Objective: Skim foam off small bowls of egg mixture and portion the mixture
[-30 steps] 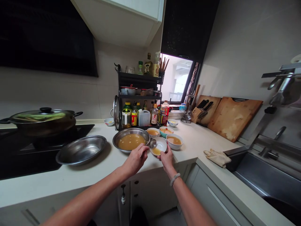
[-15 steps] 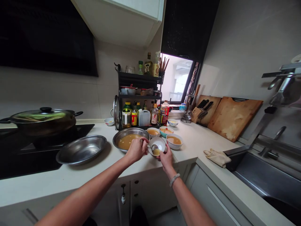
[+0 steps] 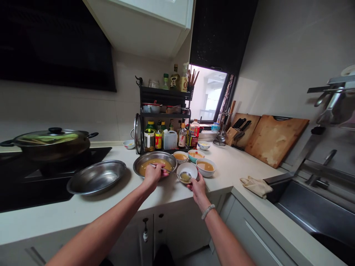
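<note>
Currently gripping a spoon by its handle w/ the left hand: fingers curled tight round the handle, pressed together, knuckles over the near rim of the big steel bowl. Reaching across w/ that spoon so its scoop end sits inside the white bowl, low in a little yellow-brown liquid. Steadying the white bowl w/ the right hand: fingers part open, cupped vs. the near side & rim from below; can't tell how many fingertips actually touch. Wearing a bead bracelet on that wrist. Holding the white bowl tipped toward the camera, just right of the steel bowl, nr the front edge of the counter; can't tell whether resting on the counter or lifted a bit. Same yellow-brown liquid lying in the steel bowl, a shallow pool. Just behind & right of the white bowl, three more small bowls w/ liquid: a back bowl, a teal bowl & a side bowl, close together, clear of both hands. Left of the steel bowl, an oval steel dish, then a lidded wok on the black hob. Further back, a black rack w/ bottles & jars, plus a wooden board leaning on the wall. Off right, a crumpled cloth nr the sink.
</note>
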`<state>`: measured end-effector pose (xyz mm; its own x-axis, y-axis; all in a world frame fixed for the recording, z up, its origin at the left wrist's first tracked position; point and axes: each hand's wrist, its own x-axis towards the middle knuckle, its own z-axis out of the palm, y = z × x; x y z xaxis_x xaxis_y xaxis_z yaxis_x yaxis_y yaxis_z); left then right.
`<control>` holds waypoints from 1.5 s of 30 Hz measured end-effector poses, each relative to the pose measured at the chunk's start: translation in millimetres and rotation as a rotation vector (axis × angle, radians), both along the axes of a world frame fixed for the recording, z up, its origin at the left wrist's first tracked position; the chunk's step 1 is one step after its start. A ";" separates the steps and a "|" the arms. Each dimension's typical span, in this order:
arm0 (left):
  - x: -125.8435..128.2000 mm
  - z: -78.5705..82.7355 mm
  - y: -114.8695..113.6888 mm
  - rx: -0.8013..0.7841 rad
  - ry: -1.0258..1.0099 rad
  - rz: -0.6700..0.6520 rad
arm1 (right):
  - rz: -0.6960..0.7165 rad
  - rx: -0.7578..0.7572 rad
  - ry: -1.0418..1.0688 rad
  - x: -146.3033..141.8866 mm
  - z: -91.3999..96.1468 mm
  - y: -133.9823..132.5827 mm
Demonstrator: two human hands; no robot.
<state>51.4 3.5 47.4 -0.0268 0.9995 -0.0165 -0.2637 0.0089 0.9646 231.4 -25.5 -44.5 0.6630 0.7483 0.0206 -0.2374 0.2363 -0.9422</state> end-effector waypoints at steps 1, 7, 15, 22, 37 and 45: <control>-0.9 0.4 0.3 0.004 -0.012 0.004 | 0.012 0.003 0.022 0.7 0.4 -0.2; -2.5 3.0 1.2 0.022 -0.046 0.026 | 0.067 0.048 0.099 2.9 4.4 -1.4; -1.8 1.4 1.0 0.095 0.001 0.005 | 0.137 0.062 0.170 2.3 2.5 -2.7; -4.0 8.7 -2.5 0.137 0.023 -0.001 | 0.172 0.081 0.189 4.9 0.6 -1.7; -24.4 17.2 4.1 0.214 -0.009 0.031 | 0.172 0.110 0.204 5.0 1.5 -2.9; -66.6 17.1 17.0 0.290 0.134 0.167 | 0.186 0.104 0.162 6.5 -0.8 -1.4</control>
<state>-15.2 20.5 64.4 -0.1725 0.9437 0.2824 -0.1091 -0.3032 0.9467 237.9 -26.9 -45.4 0.5155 0.8569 0.0088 -0.4312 0.2682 -0.8615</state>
